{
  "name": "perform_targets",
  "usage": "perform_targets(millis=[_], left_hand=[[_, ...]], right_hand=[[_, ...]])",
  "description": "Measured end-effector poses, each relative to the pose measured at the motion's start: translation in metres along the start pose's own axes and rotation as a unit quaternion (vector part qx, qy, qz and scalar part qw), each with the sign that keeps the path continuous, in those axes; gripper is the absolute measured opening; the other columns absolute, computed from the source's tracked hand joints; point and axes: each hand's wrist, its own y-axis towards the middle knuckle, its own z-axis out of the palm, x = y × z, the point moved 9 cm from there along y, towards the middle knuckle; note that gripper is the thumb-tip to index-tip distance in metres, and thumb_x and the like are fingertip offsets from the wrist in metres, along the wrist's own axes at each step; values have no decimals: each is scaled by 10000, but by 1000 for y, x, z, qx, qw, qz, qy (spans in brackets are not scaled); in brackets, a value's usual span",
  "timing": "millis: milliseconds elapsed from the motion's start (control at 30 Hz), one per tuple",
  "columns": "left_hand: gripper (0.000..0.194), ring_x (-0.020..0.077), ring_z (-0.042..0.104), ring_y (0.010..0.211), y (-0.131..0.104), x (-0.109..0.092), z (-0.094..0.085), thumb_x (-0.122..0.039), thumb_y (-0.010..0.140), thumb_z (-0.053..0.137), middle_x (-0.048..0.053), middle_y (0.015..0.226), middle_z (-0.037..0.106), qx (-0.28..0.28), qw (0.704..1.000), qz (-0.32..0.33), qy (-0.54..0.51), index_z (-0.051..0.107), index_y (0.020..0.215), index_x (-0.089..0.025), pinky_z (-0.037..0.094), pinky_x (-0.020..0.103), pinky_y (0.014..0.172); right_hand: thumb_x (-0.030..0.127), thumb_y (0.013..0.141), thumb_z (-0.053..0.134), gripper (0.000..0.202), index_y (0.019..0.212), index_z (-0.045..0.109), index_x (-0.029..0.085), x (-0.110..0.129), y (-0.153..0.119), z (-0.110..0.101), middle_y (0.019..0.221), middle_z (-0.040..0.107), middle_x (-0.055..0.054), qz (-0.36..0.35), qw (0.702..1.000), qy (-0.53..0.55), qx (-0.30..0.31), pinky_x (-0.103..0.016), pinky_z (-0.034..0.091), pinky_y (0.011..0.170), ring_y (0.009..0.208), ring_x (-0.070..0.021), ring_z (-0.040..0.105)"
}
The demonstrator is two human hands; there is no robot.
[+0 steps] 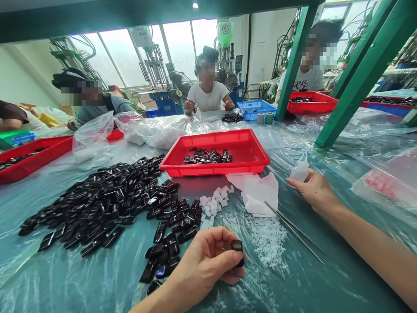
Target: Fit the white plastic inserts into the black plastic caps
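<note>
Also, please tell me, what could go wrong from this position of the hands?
The black piece could slip from the left hand and, if it rolls left, mix with the loose black pieces nearby.

The tweezers lie between both hands, so the right hand might knock them when moving inward.

The small white bits lie loose on the plastic sheet; a brush might scatter them.
</note>
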Motion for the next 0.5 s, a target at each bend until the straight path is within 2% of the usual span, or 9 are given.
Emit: perform_targets(millis=[67,133,233,333,400,500], left_hand=[[322,113,618,603,0,2,3,-335,635,725,61,765,646,11,1000,-2,-6,517,770,-130,467,171,491],[330,108,606,582,0,3,5,-334,616,736,66,748,649,18,1000,-1,-14,522,757,-127,459,169,475],[336,98,592,558,0,6,8,-324,591,751,67,732,650,28,999,-6,-30,530,746,-124,453,164,461],[323,93,587,546,-1,8,10,-304,588,753,67,720,652,36,999,-12,-38,542,750,-121,452,159,454],[319,94,587,535,-1,9,11,-300,589,753,66,703,652,38,998,-18,-38,547,750,-117,454,159,447],[337,95,587,511,-1,11,11,-300,570,765,63,672,650,39,998,-26,-44,542,743,-115,454,157,433]], right_hand=[[331,882,489,225,978,581,149,6,-2,4,918,616,-31,-6,1000,-16,20,-293,506,650,744,-130,597],[318,823,570,204,962,585,170,26,-7,3,880,640,-47,-22,999,-31,25,-300,494,612,722,-159,603],[228,805,553,278,1082,563,228,78,-22,0,1034,633,-72,-97,994,-35,48,-365,461,733,938,-238,586],[123,789,508,320,1071,574,258,127,-43,-5,1013,630,-50,-185,981,-34,49,-411,391,791,967,-242,562],[19,773,459,393,1069,572,251,148,-56,-3,1004,624,-52,-236,969,-41,60,-427,356,823,980,-226,548],[-42,784,413,439,1084,562,241,161,-68,-1,1005,626,-63,-282,955,-63,68,-450,333,851,994,-215,540]])
